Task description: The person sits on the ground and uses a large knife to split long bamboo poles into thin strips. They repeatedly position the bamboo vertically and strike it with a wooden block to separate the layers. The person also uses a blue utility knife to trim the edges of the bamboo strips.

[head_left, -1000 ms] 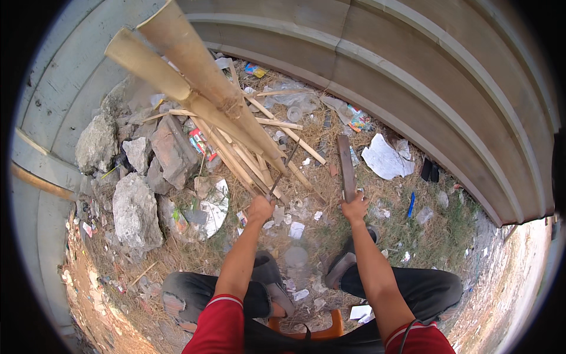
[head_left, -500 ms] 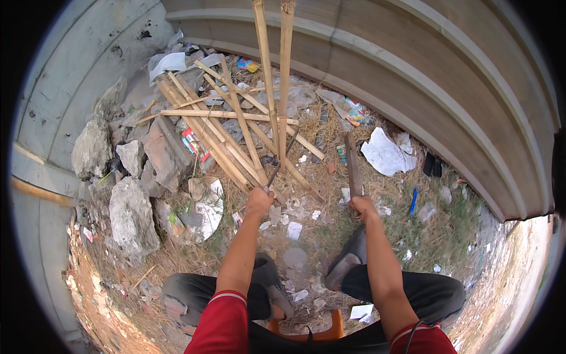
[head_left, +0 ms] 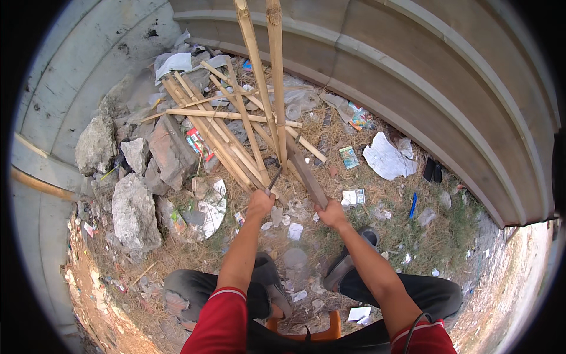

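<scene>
My left hand [head_left: 260,203] is closed round the near end of a long dark blade [head_left: 275,178], seen almost edge-on. The blade slants up to the right and crosses the foot of two upright bamboo strips [head_left: 275,71], which meet low down and spread apart upward. My right hand [head_left: 333,213] grips a brown wooden stick [head_left: 308,178]. That stick leans up to the left, its far end at the bamboo beside the blade; whether they touch I cannot tell. Behind lies a loose pile of bamboo strips [head_left: 221,144], some crossing others.
Grey rocks [head_left: 134,212] lie at the left, before a pale panel wall [head_left: 76,76]. A ribbed metal sheet [head_left: 413,71] curves along the back and right. Litter, a white torn sheet [head_left: 388,156] and a blue pen-like object [head_left: 413,205] lie on dry grass. Below me shows an orange stool [head_left: 330,324].
My right hand has swung the wooden stick left, from standing apart to against the bamboo. The upright strips lean slightly more left. My left hand has stayed nearly in place.
</scene>
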The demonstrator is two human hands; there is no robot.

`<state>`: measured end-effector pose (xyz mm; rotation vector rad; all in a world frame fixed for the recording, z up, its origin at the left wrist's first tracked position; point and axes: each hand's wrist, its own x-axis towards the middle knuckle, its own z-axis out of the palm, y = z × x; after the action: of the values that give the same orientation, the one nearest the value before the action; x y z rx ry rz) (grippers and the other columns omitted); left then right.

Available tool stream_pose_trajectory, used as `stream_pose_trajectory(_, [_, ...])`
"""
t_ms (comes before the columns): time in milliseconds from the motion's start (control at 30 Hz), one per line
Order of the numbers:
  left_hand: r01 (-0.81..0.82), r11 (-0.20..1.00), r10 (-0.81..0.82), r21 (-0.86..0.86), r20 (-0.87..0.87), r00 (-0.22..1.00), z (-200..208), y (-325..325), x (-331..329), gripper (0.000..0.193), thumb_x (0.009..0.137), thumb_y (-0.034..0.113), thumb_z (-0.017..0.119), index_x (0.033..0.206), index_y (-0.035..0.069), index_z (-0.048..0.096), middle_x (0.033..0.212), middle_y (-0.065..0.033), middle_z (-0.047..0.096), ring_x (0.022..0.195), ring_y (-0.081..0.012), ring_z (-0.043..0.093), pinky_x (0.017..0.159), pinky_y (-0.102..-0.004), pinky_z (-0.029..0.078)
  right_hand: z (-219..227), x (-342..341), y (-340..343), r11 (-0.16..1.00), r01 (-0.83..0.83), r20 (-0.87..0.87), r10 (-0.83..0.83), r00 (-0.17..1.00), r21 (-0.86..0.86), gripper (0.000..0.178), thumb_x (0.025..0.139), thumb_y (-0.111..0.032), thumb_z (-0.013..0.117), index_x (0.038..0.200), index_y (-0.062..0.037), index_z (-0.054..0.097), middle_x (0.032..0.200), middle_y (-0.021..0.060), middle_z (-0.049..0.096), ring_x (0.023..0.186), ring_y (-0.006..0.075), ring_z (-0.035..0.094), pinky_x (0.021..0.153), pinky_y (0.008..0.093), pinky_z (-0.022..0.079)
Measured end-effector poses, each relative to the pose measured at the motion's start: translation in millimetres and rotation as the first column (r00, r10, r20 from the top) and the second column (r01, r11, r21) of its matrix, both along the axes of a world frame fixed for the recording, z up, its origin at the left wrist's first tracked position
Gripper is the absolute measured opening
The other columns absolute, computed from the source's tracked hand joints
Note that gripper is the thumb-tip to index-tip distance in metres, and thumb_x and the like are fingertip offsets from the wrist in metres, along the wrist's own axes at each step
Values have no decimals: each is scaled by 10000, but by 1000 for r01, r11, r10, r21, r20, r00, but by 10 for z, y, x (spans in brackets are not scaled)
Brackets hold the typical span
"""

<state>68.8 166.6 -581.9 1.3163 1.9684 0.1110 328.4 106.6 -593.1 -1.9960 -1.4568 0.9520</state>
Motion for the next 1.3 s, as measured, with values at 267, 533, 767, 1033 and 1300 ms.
stream_pose_trajectory(267, [-57, 997, 58, -53, 21, 998, -499, -67, -282, 477, 874, 406, 704, 1058, -32, 739, 1107, -297, 718, 1091, -424, 694, 955, -474, 549, 1553, -247, 736, 979, 163, -398, -103, 912, 121, 348, 881, -268, 762, 929, 70, 693, 766, 152, 700, 697, 231, 712, 587, 370, 542])
stream_pose_trajectory(533, [-27, 999, 28, -34, 30, 999, -337, -100, -7, 472, 874, 404, 729, 1057, -31, 738, 1100, -290, 721, 1074, -433, 695, 940, -479, 550, 330, 30, 160, 989, -67, -27, 64, 998, -129, 589, 791, -319, 743, 1168, 127, 668, 1104, 325, 712, 1060, 421, 704, 942, 455, 536])
stream_pose_trajectory(767, [-69, 992, 70, -104, 7, 998, -495, -117, -226, 506, 871, 416, 732, 1058, -54, 739, 1100, -300, 720, 1069, -425, 702, 938, -468, 557, 1504, -173, 644, 999, 10, -138, -17, 990, -53, 449, 735, -318, 731, 891, 103, 713, 810, 279, 723, 784, 427, 716, 743, 444, 545])
stream_pose_trajectory(1033, [-54, 998, 53, -34, -22, 998, -378, -45, 3, 501, 865, 398, 739, 1057, -65, 734, 1107, -293, 723, 1078, -423, 701, 945, -477, 554, 1435, -383, 728, 677, 443, -676, 109, 729, 587, 229, 848, -151, 685, 968, 43, 676, 881, 208, 698, 831, 241, 696, 761, 395, 547])
stream_pose_trajectory(1300, [-98, 987, 111, -131, 96, 989, -603, -204, -108, 499, 858, 394, 741, 1063, -61, 736, 1134, -307, 710, 1104, -419, 693, 942, -475, 546, 388, -83, -48, 727, -86, -3, 114, 993, -681, 586, 794, -378, 664, 1135, 95, 718, 1157, 323, 699, 1141, 408, 689, 1003, 463, 543])
